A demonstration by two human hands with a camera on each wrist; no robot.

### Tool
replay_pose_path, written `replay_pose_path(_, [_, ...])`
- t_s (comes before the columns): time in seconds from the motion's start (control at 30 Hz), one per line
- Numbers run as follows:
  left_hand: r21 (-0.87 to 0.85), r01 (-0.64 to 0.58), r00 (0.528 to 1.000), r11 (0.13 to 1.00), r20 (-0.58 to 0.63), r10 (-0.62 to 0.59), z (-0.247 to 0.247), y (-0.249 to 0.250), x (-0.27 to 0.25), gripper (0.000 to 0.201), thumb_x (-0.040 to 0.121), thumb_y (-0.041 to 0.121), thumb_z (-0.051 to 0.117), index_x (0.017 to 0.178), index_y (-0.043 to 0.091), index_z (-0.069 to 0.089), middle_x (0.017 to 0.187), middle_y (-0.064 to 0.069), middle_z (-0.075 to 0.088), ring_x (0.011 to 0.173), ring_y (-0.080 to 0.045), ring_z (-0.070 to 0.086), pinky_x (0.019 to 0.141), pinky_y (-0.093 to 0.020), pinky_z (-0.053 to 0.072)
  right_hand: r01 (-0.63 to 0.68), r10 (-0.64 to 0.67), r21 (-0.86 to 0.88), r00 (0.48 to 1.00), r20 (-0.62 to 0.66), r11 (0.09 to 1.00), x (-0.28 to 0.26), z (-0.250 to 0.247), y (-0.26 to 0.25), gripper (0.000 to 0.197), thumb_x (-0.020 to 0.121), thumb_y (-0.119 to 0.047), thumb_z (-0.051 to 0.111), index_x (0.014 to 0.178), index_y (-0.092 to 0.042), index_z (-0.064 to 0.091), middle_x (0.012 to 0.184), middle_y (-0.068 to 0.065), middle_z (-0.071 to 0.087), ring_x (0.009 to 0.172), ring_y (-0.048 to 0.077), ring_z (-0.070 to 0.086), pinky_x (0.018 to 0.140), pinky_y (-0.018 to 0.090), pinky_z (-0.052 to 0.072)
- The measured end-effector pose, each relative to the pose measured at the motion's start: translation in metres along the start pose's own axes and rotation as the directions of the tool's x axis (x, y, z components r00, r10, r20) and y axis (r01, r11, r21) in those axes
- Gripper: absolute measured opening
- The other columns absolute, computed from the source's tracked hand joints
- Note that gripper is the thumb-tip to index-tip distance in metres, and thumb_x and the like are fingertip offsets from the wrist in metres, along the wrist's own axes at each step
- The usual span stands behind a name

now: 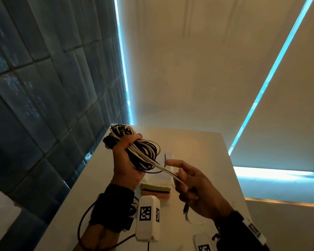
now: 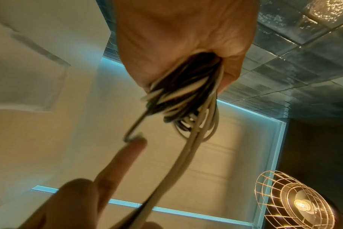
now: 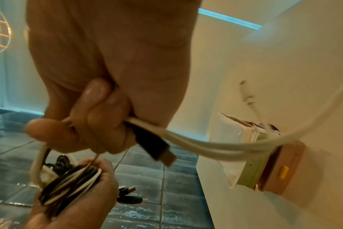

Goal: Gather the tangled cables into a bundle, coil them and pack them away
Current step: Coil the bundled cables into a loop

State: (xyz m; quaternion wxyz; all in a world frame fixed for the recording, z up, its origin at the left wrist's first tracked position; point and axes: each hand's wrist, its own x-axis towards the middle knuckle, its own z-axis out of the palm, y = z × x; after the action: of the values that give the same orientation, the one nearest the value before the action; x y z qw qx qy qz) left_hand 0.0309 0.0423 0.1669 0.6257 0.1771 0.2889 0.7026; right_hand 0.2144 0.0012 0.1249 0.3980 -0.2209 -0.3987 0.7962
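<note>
Here, the left hand [image 1: 128, 160] is closed in a fist round a coiled bundle of black and off-white cables [image 1: 143, 153], fingers wrapped over the middle of the coil, palm turned up. Loops stick out on both sides of the fist: a short bunch toward the tiled wall, a wider fan toward the right hand. The coil is held in the air above the white table top [image 1: 198, 147], not touching it.

The right hand [image 1: 198, 189] has three fingers curled tight on two off-white cable strands [image 1: 166, 170] that run straight from the coil into the grip; the index finger [image 1: 174, 162] is stretched out, free of the strands. The right wrist view shows the same grip: fingers and thumb clamp the two pale strands together with one black USB plug [image 3: 157, 147], its metal end poking out past the fist. A further loose plug [image 3: 127, 189] hangs below the left hand's bundle.

Count: one coil, two taut pale strands, two plugs seen. Number of separate cables in the coil: cannot tell.

On the table under the hands lies a stack of flat boxes, white over green over pink [image 1: 157, 187].
</note>
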Motion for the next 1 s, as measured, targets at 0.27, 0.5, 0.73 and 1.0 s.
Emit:
replay_pose_path(0.27, [-0.022,-0.036,0.999,0.999,-0.028,0.035,-0.004,-0.003,0.0,0.012,0.087,0.011,0.05,0.077,0.008,0.057,0.063,-0.002,0.057,0.057,-0.017,0.059,0.054,-0.026,0.052,-0.047,0.017,-0.13,0.974,-0.228,0.99,0.012,0.008,0.004,0.057,0.086,-0.036,0.066,0.137,-0.019,0.044,0.071,0.001,0.057,0.047,0.009,0.025,0.038,0.018,0.026])
replay_pose_path(0.5, [-0.08,0.032,0.991,0.996,0.129,-0.021,-0.013,0.0,0.001,0.018,0.067,0.011,0.066,0.079,0.011,0.054,0.068,0.0,0.052,0.061,-0.014,0.054,0.057,-0.026,0.051,-0.053,0.051,-0.174,0.999,-0.012,0.983,0.014,0.009,-0.001,0.023,0.088,-0.022,0.063,0.091,0.001,0.062,0.07,0.006,0.055,0.038,0.006,0.026,0.037,0.021,0.016])
replay_pose_path(0.73, [0.154,0.288,0.791,0.945,0.519,-0.325,-0.011,0.014,-0.014,0.047,0.052,0.007,0.08,0.09,0.01,0.054,0.067,-0.002,0.052,0.061,-0.016,0.056,0.06,-0.028,0.051,-0.144,0.199,-0.552,0.979,0.041,0.822,0.021,0.002,-0.055,0.006,0.085,-0.002,0.065,0.087,-0.006,0.069,0.069,0.018,0.054,0.044,0.01,0.027,0.039,0.018,0.02])
replay_pose_path(1.0, [0.292,0.318,0.777,0.902,0.465,-0.424,-0.003,0.014,-0.025,0.031,0.059,0.009,0.064,0.088,0.01,0.054,0.069,-0.002,0.054,0.066,-0.017,0.059,0.081,-0.044,0.054,-0.028,0.154,-0.924,0.987,0.034,0.382,0.031,0.03,-0.116,0.008,0.083,-0.014,0.072,0.086,-0.006,0.072,0.077,0.011,0.073,0.064,0.028,0.055,0.054,0.028,0.039])
